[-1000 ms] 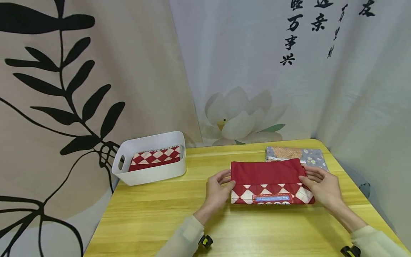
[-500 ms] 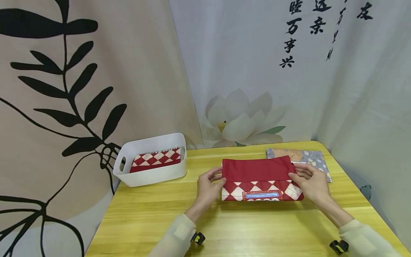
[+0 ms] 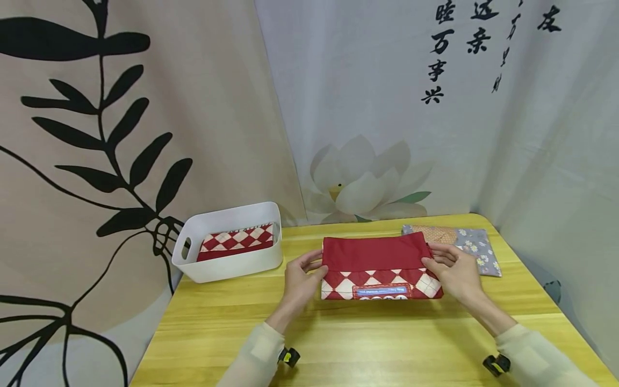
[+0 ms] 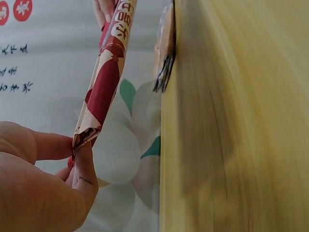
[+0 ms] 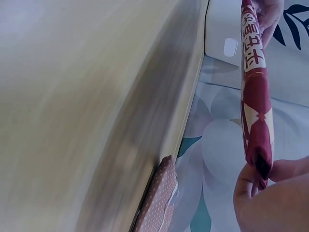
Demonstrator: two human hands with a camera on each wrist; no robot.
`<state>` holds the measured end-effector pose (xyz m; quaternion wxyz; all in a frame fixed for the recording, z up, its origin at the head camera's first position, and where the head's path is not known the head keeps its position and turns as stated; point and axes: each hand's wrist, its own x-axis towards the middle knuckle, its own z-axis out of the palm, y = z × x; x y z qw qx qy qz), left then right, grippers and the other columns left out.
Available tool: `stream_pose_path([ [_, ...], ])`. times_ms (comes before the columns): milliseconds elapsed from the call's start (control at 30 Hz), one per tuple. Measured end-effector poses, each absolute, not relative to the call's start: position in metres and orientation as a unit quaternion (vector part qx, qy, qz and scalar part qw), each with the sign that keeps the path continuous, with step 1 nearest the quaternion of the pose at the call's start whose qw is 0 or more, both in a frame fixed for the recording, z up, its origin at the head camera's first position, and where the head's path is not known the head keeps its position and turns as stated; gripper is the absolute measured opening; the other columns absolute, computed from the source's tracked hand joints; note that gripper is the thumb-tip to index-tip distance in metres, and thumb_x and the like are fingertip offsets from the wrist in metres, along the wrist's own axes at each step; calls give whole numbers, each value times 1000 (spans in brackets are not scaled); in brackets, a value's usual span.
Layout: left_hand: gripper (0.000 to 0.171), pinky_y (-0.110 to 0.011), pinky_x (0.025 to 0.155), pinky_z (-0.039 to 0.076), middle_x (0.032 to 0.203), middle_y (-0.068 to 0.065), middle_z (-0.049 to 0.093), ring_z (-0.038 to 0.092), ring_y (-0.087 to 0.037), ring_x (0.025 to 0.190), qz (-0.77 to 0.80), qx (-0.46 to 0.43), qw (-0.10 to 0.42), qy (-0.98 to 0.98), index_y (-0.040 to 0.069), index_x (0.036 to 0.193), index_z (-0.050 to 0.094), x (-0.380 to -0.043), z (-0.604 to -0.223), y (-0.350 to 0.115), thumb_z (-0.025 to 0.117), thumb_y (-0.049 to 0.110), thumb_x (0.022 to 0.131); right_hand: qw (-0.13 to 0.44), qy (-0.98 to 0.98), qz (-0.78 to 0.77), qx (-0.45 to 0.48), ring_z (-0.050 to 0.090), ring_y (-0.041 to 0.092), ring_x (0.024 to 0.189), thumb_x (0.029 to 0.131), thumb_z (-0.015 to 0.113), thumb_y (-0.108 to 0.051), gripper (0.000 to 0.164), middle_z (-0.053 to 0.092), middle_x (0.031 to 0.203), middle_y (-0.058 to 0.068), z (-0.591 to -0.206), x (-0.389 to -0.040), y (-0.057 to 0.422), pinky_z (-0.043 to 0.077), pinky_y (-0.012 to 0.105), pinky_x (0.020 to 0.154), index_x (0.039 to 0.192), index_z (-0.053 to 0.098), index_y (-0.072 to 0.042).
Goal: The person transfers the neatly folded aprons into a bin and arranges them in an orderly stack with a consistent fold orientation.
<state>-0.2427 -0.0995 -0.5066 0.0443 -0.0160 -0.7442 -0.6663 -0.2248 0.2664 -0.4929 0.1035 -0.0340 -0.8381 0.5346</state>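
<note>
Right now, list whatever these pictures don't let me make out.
Print on the blue label of the red cloth: head view, too small.
Bottom of the checkered cloth in the bin: head view, hidden by the bin's front wall.
Part of the floral cloth: head view, hidden behind the red cloth and right hand.
Rest of the left hand: right wrist view, cut off by the top edge.

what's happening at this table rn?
A person is holding a folded red fabric piece with a diamond-patterned band, pinching one end with the left hand and the other with the right hand. It is held up off the table. To the left, a white bin has a similar red diamond-patterned piece in it. A grey floral cloth lies folded at the far right, partly hidden behind the right hand and held piece.
</note>
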Motion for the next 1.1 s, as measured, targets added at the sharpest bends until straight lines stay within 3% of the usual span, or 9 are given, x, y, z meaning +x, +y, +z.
stream_pose_path([
  [867, 44, -16, 86, 65, 143, -20, 79, 79, -38, 124, -653, -10, 62, -755, 5, 143, 77, -249, -491, -147, 77, -5, 100, 86, -815, 573, -6, 65, -18, 99, 103, 84, -14, 50, 73, 146, 28, -485, -246, 225, 59, 5, 88, 148, 70, 1],
  [1100, 44, -20, 84, 68, 145, -18, 78, 78, -34, 124, -650, -3, 64, -758, 7, 145, 76, -251, -486, -162, 76, -3, 102, 86, -803, 589, 1, 67, -16, 99, 102, 85, -12, 48, 73, 147, 28, -484, -254, 209, 58, 5, 89, 146, 71, 2],
])
